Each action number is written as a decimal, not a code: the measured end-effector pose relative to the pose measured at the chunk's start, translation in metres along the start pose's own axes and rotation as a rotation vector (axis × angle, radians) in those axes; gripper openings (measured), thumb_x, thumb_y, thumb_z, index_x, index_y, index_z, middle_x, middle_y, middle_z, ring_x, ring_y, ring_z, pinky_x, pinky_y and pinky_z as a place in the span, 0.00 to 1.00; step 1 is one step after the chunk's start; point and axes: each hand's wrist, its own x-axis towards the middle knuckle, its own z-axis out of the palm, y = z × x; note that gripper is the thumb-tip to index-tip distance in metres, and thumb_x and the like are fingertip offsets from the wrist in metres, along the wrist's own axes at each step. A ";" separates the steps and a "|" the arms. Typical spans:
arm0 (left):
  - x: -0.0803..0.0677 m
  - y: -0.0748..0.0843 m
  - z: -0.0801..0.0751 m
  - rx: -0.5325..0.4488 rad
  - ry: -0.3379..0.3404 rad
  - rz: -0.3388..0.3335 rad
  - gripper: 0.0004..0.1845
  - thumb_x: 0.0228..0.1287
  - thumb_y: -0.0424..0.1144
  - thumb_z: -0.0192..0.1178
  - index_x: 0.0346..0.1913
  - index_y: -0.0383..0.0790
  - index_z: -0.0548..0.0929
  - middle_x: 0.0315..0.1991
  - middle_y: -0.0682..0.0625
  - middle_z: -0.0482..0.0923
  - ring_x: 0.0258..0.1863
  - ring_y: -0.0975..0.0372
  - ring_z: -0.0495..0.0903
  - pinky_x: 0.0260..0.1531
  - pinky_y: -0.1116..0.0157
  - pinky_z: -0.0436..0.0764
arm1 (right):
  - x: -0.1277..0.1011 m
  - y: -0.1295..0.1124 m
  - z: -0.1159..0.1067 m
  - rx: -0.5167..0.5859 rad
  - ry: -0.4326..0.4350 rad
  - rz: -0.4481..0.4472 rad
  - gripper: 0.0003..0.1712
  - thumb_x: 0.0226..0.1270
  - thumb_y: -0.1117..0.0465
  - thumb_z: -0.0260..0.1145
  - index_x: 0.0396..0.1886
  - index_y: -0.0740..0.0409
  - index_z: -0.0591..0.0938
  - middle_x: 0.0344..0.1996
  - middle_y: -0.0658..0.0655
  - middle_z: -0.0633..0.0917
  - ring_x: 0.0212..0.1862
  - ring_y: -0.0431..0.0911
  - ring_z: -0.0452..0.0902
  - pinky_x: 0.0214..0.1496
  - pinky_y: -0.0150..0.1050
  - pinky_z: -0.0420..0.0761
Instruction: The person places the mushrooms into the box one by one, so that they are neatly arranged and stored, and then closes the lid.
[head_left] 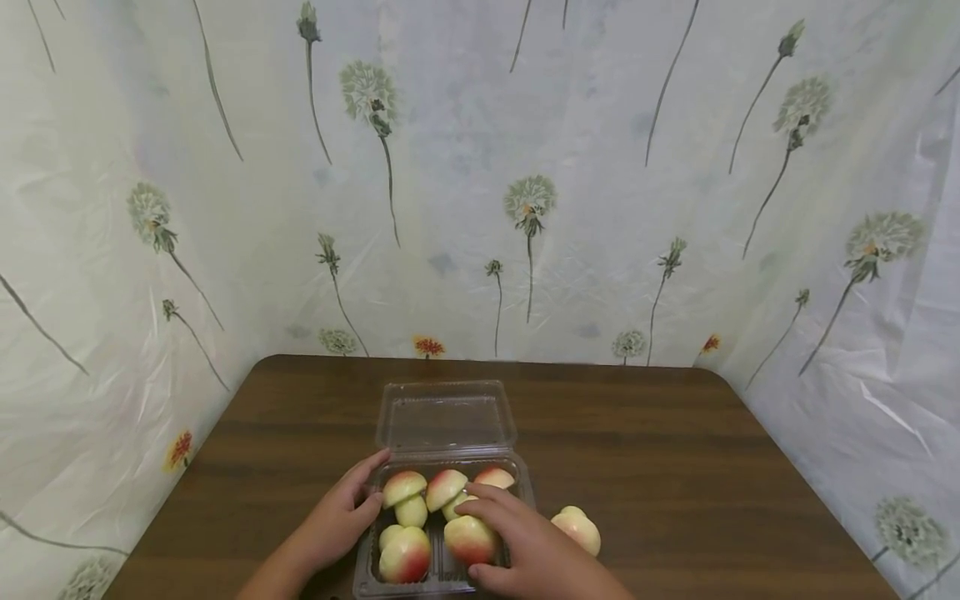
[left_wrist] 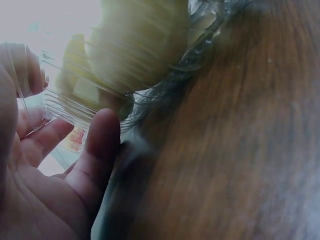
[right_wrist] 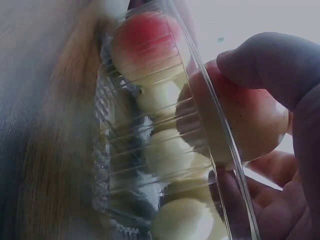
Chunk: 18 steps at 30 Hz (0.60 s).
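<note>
A clear plastic clamshell container [head_left: 365,575] stands on the table with its lid [head_left: 446,417] folded back. My left hand [head_left: 341,512] holds its left side, thumb and fingers at the rim; the left wrist view shows the thumb [left_wrist: 102,145] against the ribbed wall. With thumb and fingers, my right hand [head_left: 536,542] grips a yellow toy mushroom with a red-tinged cap [head_left: 471,540] over the front right of the container. Similar mushrooms lie inside: one at back left [head_left: 405,492], one at back middle [head_left: 446,490], one at back right [head_left: 495,477], one at front left [head_left: 405,554].
Another pale mushroom [head_left: 577,529] lies on the dark wooden table [head_left: 637,442], to the right of the container beside my right hand. A dandelion-patterned sheet [head_left: 450,208] hangs behind the table and along its sides.
</note>
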 end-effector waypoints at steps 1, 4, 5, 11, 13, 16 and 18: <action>0.000 0.001 0.000 -0.001 -0.001 -0.004 0.33 0.80 0.37 0.54 0.83 0.46 0.58 0.82 0.44 0.58 0.54 0.57 0.79 0.45 0.66 0.82 | 0.000 -0.001 0.000 -0.008 -0.001 0.000 0.34 0.72 0.43 0.71 0.74 0.33 0.72 0.77 0.50 0.70 0.74 0.51 0.71 0.68 0.49 0.79; 0.000 0.002 0.000 0.000 -0.003 -0.012 0.33 0.81 0.37 0.54 0.83 0.47 0.58 0.82 0.45 0.57 0.56 0.56 0.79 0.47 0.66 0.81 | 0.001 -0.003 0.000 -0.042 0.004 -0.015 0.33 0.71 0.44 0.71 0.73 0.34 0.73 0.76 0.49 0.71 0.74 0.50 0.72 0.67 0.48 0.79; 0.000 0.002 0.000 -0.001 -0.004 -0.010 0.33 0.81 0.37 0.54 0.83 0.47 0.58 0.82 0.45 0.57 0.57 0.56 0.79 0.47 0.66 0.81 | 0.002 -0.004 0.000 -0.048 0.005 -0.022 0.33 0.71 0.44 0.72 0.73 0.34 0.73 0.76 0.49 0.71 0.74 0.50 0.72 0.67 0.48 0.79; 0.000 0.002 -0.001 0.002 -0.011 -0.002 0.33 0.81 0.37 0.53 0.84 0.47 0.57 0.82 0.45 0.56 0.54 0.58 0.80 0.44 0.66 0.81 | 0.005 -0.008 -0.001 -0.041 -0.019 -0.025 0.32 0.69 0.47 0.73 0.71 0.37 0.75 0.74 0.49 0.74 0.75 0.49 0.70 0.69 0.49 0.78; 0.000 0.001 0.000 0.000 -0.014 -0.005 0.34 0.81 0.37 0.53 0.84 0.48 0.57 0.82 0.44 0.56 0.52 0.58 0.80 0.43 0.66 0.82 | 0.005 -0.008 0.000 -0.041 -0.028 -0.020 0.32 0.69 0.47 0.73 0.71 0.37 0.76 0.73 0.48 0.75 0.75 0.49 0.70 0.69 0.49 0.78; 0.000 0.001 0.000 -0.002 -0.012 -0.012 0.33 0.81 0.37 0.53 0.84 0.48 0.58 0.82 0.45 0.56 0.52 0.58 0.80 0.43 0.66 0.82 | 0.007 -0.007 0.001 -0.040 -0.037 -0.026 0.32 0.68 0.49 0.74 0.71 0.38 0.76 0.73 0.48 0.75 0.74 0.48 0.70 0.69 0.47 0.78; 0.000 0.001 0.000 -0.002 -0.010 -0.013 0.33 0.81 0.37 0.53 0.84 0.49 0.58 0.82 0.45 0.57 0.53 0.57 0.79 0.44 0.66 0.81 | 0.008 -0.006 0.001 -0.052 -0.039 -0.040 0.33 0.67 0.50 0.74 0.71 0.39 0.75 0.73 0.48 0.75 0.74 0.47 0.71 0.68 0.46 0.79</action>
